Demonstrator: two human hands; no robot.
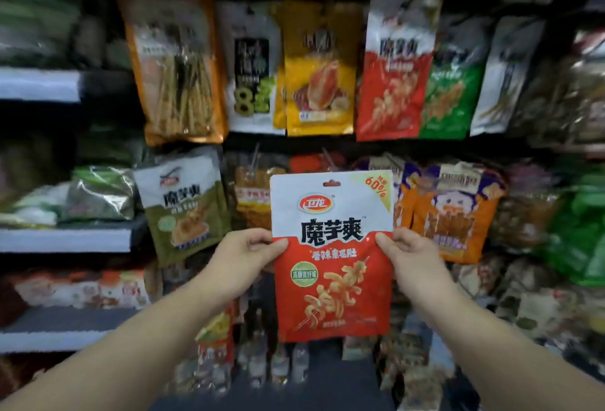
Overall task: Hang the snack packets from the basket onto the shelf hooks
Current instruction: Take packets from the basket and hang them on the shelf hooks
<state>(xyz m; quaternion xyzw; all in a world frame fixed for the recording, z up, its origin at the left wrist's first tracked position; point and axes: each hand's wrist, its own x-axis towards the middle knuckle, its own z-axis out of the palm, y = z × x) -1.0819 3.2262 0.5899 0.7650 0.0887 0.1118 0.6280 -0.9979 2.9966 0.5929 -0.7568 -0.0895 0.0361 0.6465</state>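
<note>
far left, grey-edged shelves (65, 240) carry crinkled foil bags (98, 194), shiny and blurred. next over, a tall orange pouch (176, 63) hangs up high, with an olive-green pouch (186, 204) below it, both flat and glossy. the left hand (244, 255) pinches the left edge of the red and white snack packet (332, 256), thumb on the front, fingers curled behind. the packet is a smooth flat rectangle, upright, held in mid-air in front of the lower hanging row, with a slot (331, 183) cut near its top edge. above it hang a yellow pouch (319, 80) and a matching red and white pouch (394, 76). the right hand (411, 256) pinches the packet's right edge the same way. right of that, a green pouch (453, 93) hangs above and an orange and purple pouch (453, 214) below. the backing behind the rows is dark, and the far right is too blurred to read.
</note>
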